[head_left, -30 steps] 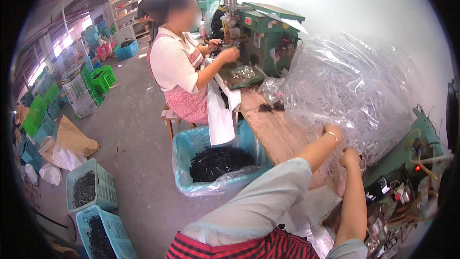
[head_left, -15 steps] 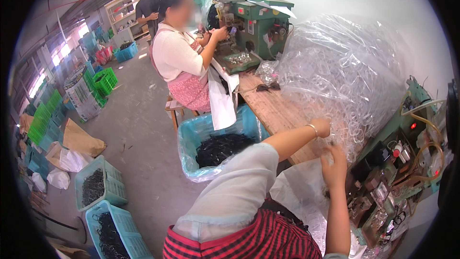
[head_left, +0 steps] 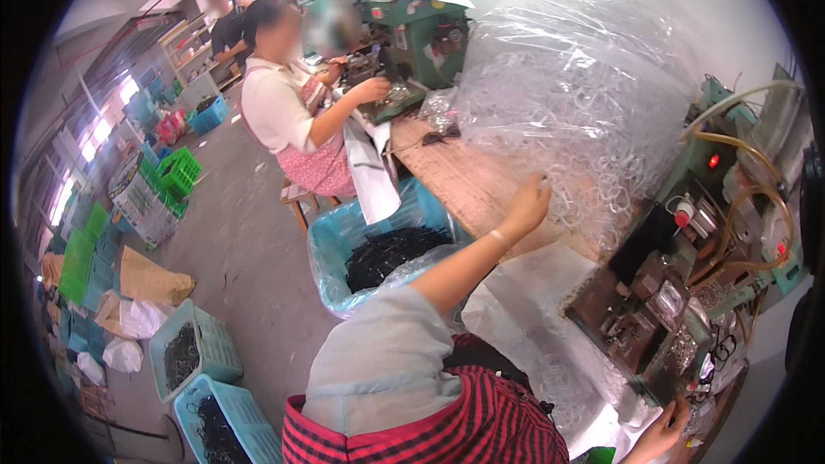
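Observation:
A large clear plastic bag (head_left: pixel 593 60) full of loop-shaped clear plastic pieces (head_left: pixel 584 193) lies on the wooden table (head_left: pixel 481 180). My left hand (head_left: pixel 526 206) is at the near left edge of these pieces, with its fingers bent together; whatever is in them cannot be made out. Lower right, my right hand (head_left: pixel 660 434) is beside the near end of a small green bench machine (head_left: pixel 662 301). Its fingertips are pinched together, and what they hold is too small to tell. Between my hands, a white sheet (head_left: pixel 533 301) hangs from the table toward my lap.
A co-worker (head_left: pixel 288 112) sits at a green press (head_left: pixel 421 34) on the far side. On the floor beside the table stands a blue basket (head_left: pixel 322 249) of black pieces. More baskets (head_left: pixel 219 344) line the left. Hoses (head_left: pixel 756 193) loop over the bench machine.
My right hand has left the pile of clear pieces and come down to the bench machine's near end. My left hand has shifted slightly left. The view has turned a little right.

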`<state>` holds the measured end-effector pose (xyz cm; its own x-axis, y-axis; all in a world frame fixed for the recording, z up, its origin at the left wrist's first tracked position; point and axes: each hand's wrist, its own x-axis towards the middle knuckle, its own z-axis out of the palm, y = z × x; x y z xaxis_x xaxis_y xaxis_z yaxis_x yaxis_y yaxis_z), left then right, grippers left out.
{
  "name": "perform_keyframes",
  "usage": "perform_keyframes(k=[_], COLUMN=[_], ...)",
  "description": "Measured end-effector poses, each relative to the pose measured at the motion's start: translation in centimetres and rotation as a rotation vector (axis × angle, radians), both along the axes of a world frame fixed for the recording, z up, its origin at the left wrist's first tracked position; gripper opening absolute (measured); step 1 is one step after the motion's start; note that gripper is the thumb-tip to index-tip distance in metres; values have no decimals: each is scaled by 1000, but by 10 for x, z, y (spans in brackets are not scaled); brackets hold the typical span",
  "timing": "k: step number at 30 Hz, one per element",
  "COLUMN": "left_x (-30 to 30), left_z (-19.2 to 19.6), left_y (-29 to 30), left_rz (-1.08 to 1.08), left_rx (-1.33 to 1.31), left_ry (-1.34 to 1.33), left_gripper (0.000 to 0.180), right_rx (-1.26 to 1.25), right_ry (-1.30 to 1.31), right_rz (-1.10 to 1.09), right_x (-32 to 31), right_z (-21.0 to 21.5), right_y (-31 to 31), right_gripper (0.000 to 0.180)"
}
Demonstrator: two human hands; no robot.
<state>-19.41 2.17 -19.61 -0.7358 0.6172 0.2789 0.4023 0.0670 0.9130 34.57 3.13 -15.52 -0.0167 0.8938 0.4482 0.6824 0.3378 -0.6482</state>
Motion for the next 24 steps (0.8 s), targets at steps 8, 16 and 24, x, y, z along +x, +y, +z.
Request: perform_keyframes(k=[8,16,24], left_x=[166,228,250], left_z=[107,135,144], left_y=[-55,-11,-3], left_rz=[-1211,-1341,-1219], left_rx=[159,-278,-343], left_ry=[-1170,-1360,-1360], left_gripper=[34,23,21], right_rx=[116,180,93], right_ry=[-564,-372,-193], right_rz=[-163,-177,-141], right_x=[-20,-81,-68], right_z=[-32,-4,8], right_y=[40,61,54], right_gripper=[35,17,16])
